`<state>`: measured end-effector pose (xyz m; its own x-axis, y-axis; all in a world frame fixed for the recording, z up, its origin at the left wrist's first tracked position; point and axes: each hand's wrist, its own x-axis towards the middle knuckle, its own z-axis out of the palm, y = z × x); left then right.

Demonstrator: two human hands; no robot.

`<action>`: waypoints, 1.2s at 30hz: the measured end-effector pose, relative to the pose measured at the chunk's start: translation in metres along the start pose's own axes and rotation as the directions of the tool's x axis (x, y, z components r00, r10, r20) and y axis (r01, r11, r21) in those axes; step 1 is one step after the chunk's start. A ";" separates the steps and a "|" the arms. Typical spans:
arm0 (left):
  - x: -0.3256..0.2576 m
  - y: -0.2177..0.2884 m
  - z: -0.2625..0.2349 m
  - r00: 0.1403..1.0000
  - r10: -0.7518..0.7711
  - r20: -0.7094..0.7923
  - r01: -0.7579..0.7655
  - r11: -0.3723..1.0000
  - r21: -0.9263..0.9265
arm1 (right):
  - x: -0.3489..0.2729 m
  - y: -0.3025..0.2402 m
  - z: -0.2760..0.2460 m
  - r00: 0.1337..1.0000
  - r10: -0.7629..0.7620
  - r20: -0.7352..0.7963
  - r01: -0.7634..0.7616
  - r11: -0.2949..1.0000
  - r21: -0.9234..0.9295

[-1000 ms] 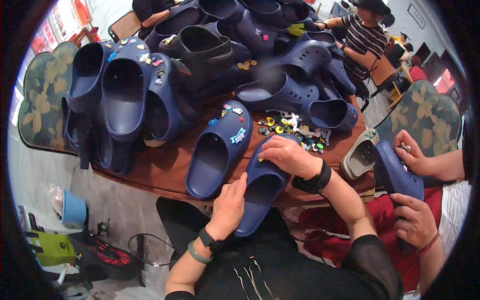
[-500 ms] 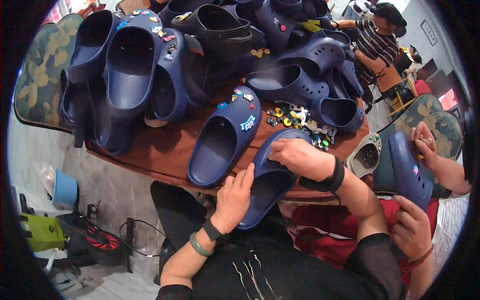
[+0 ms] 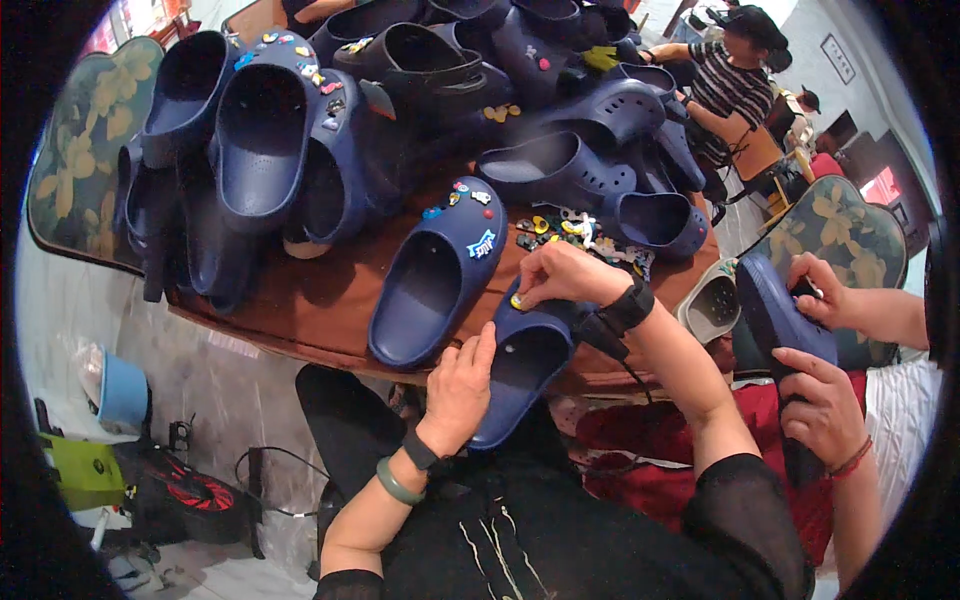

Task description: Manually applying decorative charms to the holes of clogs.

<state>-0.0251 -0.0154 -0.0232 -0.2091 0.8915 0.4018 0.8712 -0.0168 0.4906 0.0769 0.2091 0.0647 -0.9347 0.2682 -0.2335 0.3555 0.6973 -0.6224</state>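
A navy clog (image 3: 522, 378) tilts at the table's near edge, its heel toward me. My left hand (image 3: 460, 392) grips its left side, fingers laid along the rim, thumb hidden. With the fingertips of my right hand (image 3: 565, 277) I pinch a small yellow charm (image 3: 516, 300) against the top of the clog's toe. Just left lies a matching clog (image 3: 415, 300) decorated with several charms, including a blue and white one (image 3: 482, 244). Beyond my right hand is a pile of loose, colourful shoe charms (image 3: 570, 226).
Many navy clogs (image 3: 262, 140) are heaped across the brown-covered table (image 3: 290, 318). A grey clog (image 3: 712, 302) sits at the right edge. Beside me, a co-worker's hands (image 3: 825, 400) hold another navy clog (image 3: 775, 305). A person in stripes (image 3: 735, 85) works at the far right.
My right hand has shifted left and lifted slightly, uncovering the yellow charm at its fingertips. My left hand still holds the clog. The co-worker's clog has tilted, with both hands now on it.
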 end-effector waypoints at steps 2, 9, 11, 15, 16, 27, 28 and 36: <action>0.000 0.000 -0.002 1.000 -0.004 0.029 0.004 1.000 0.011 | -0.001 0.003 0.001 0.999 -0.029 -0.014 0.029 1.000 -0.004; -0.002 0.003 -0.003 1.000 -0.015 0.020 0.014 0.999 0.036 | 0.001 -0.012 0.001 0.993 -0.117 0.021 0.118 0.985 -0.128; -0.001 0.004 -0.005 0.997 -0.036 0.075 0.034 0.999 0.022 | 0.003 -0.013 -0.002 0.988 -0.152 0.030 0.154 0.977 -0.148; -0.001 0.000 -0.007 0.997 -0.051 0.062 0.051 0.999 0.014 | 0.008 -0.005 -0.013 0.976 -0.204 0.071 0.214 0.956 -0.202; 0.000 0.001 -0.008 0.996 -0.047 0.071 0.047 0.999 0.007 | 0.005 -0.003 -0.016 0.985 -0.159 0.066 0.166 0.978 -0.129; -0.003 0.000 -0.014 0.994 -0.071 0.088 0.072 0.997 -0.012 | -0.002 0.000 -0.008 0.895 -0.446 -0.023 0.434 0.881 -0.189; -0.003 0.000 -0.014 0.993 -0.065 0.095 0.066 0.998 -0.005 | -0.001 -0.002 -0.010 0.894 -0.447 -0.019 0.436 0.881 -0.186; -0.004 -0.004 -0.005 1.000 0.007 0.008 -0.007 0.999 0.035 | 0.015 -0.027 -0.005 0.862 -0.330 0.386 0.507 0.594 -0.625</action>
<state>-0.0305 -0.0214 -0.0228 -0.2000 0.8948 0.3991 0.8876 -0.0071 0.4606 0.0538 0.1979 0.0815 -0.9241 -0.2554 -0.2841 -0.2603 0.9653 -0.0212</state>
